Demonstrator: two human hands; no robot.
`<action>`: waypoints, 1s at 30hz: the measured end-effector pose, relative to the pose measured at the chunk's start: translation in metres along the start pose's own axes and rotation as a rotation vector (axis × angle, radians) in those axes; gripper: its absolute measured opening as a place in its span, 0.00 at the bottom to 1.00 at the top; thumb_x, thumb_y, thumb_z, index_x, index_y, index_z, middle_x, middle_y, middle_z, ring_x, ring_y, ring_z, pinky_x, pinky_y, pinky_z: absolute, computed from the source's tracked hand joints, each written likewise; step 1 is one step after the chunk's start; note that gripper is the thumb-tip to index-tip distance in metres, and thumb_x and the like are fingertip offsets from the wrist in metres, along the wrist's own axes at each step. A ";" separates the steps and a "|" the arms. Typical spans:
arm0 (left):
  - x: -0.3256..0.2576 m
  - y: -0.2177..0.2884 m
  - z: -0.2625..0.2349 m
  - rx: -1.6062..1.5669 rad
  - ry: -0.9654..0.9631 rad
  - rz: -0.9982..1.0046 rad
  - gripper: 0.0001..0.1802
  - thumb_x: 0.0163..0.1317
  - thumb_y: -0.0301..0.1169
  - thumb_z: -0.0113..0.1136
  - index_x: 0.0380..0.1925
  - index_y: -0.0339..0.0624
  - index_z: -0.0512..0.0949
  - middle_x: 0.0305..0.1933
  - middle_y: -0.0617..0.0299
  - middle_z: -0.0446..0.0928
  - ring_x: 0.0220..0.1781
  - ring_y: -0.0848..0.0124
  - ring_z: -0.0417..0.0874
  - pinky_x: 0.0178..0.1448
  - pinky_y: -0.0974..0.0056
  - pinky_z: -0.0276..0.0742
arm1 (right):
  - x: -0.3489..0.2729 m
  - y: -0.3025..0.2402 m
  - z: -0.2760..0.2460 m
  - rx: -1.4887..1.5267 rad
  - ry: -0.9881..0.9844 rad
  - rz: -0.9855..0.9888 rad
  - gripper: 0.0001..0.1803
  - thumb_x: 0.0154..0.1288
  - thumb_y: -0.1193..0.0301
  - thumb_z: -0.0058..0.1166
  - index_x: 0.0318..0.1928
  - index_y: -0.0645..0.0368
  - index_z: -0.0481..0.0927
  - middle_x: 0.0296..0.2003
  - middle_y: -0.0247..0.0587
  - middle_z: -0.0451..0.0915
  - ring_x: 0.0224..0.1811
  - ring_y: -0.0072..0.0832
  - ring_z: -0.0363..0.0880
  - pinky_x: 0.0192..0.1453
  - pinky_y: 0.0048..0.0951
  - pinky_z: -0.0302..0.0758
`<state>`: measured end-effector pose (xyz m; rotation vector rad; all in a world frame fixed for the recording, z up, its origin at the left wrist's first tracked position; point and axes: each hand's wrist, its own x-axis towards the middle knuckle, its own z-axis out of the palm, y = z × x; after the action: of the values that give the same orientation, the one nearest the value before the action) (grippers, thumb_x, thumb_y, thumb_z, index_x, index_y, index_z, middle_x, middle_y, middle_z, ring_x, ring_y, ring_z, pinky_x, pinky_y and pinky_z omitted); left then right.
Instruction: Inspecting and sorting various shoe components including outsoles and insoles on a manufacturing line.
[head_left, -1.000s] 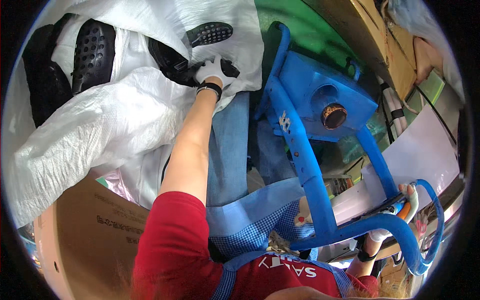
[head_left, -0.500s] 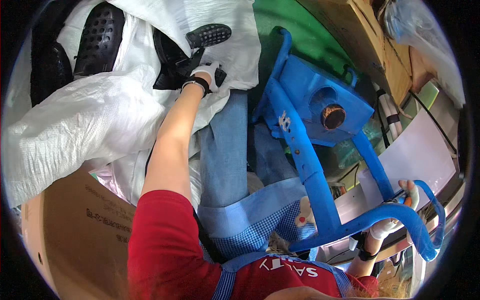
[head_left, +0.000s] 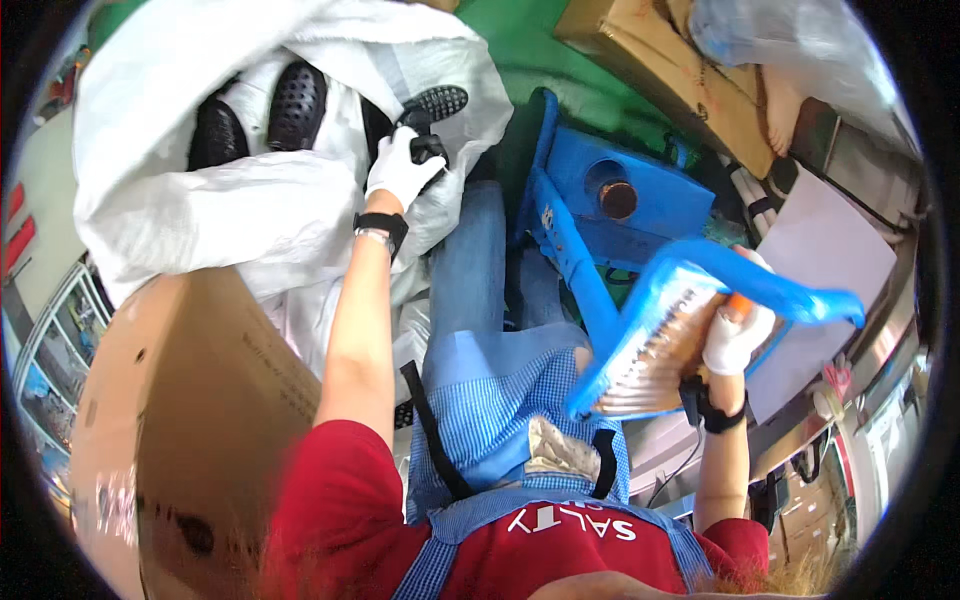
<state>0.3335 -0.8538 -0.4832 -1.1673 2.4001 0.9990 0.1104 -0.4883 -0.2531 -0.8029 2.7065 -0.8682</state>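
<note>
The gloved left hand (head_left: 402, 168) is closed around a black shoe (head_left: 425, 115) at 12 o'clock, inside a white plastic bag (head_left: 250, 215). The gloved right hand (head_left: 737, 335), at 3 o'clock, grips a blue brush (head_left: 665, 340) by its handle. A cardboard box (head_left: 190, 420) sits at 8 o'clock.

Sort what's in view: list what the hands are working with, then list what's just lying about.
In hand:
left hand gripping a black shoe at the white bag
right hand holding the blue brush

Lying about:
blue stool
brown carton
cardboard boxes
grey sheet
</note>
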 end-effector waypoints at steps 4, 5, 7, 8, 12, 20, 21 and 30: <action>-0.024 0.035 -0.072 -0.819 0.211 -0.199 0.25 0.55 0.38 0.71 0.47 0.37 0.71 0.43 0.56 0.78 0.37 0.68 0.81 0.40 0.66 0.80 | 0.002 0.001 0.003 -0.388 0.147 -0.223 0.18 0.64 0.63 0.49 0.51 0.58 0.79 0.41 0.51 0.80 0.50 0.50 0.75 0.59 0.45 0.68; -0.036 0.047 -0.091 -1.025 0.216 -0.193 0.24 0.57 0.37 0.69 0.48 0.37 0.71 0.42 0.56 0.79 0.35 0.69 0.82 0.35 0.67 0.81 | 0.004 0.000 0.004 -0.384 0.136 -0.191 0.19 0.58 0.69 0.52 0.50 0.57 0.79 0.41 0.49 0.80 0.51 0.49 0.74 0.59 0.45 0.68; -0.060 0.076 -0.126 -1.352 0.220 -0.194 0.20 0.63 0.35 0.63 0.49 0.39 0.69 0.41 0.56 0.80 0.30 0.69 0.84 0.20 0.67 0.81 | 0.010 -0.004 0.001 -0.278 0.025 -0.167 0.24 0.45 0.79 0.54 0.48 0.56 0.79 0.41 0.45 0.80 0.50 0.48 0.74 0.60 0.45 0.67; -0.076 0.091 -0.143 -1.470 0.198 -0.152 0.19 0.64 0.37 0.62 0.49 0.40 0.70 0.41 0.56 0.80 0.30 0.67 0.84 0.21 0.67 0.81 | 0.012 -0.008 -0.002 -0.318 -0.040 -0.130 0.21 0.49 0.79 0.54 0.48 0.55 0.78 0.42 0.45 0.80 0.50 0.48 0.74 0.60 0.45 0.67; -0.126 0.158 -0.210 -1.522 -0.017 -0.121 0.20 0.66 0.39 0.59 0.51 0.41 0.70 0.44 0.54 0.79 0.39 0.65 0.85 0.31 0.65 0.83 | 0.016 -0.046 -0.028 -0.209 0.015 -0.133 0.21 0.56 0.76 0.56 0.53 0.59 0.76 0.46 0.49 0.80 0.51 0.45 0.76 0.59 0.41 0.70; -0.254 0.293 -0.269 -0.329 -0.097 0.759 0.47 0.41 0.23 0.77 0.62 0.30 0.62 0.57 0.48 0.72 0.55 0.61 0.78 0.59 0.59 0.76 | -0.016 -0.179 -0.166 0.294 0.129 -0.174 0.32 0.50 0.74 0.66 0.58 0.57 0.74 0.58 0.48 0.74 0.64 0.43 0.70 0.67 0.39 0.68; -0.264 0.307 -0.270 -0.272 -0.098 0.820 0.49 0.41 0.23 0.77 0.64 0.30 0.60 0.57 0.49 0.72 0.56 0.60 0.77 0.60 0.59 0.75 | -0.012 -0.183 -0.184 0.325 0.156 -0.328 0.30 0.49 0.73 0.67 0.56 0.57 0.75 0.57 0.47 0.75 0.63 0.44 0.71 0.67 0.40 0.68; -0.304 0.399 -0.270 -1.050 -0.879 0.333 0.32 0.73 0.45 0.42 0.71 0.42 0.55 0.62 0.53 0.71 0.57 0.63 0.78 0.60 0.58 0.76 | -0.091 -0.187 -0.288 0.314 0.339 0.011 0.18 0.56 0.64 0.65 0.46 0.56 0.79 0.33 0.47 0.80 0.36 0.46 0.79 0.39 0.38 0.75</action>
<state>0.2254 -0.6950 0.0533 -0.3115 1.3173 2.3841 0.1736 -0.4266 0.0907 -0.6186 2.7330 -1.4989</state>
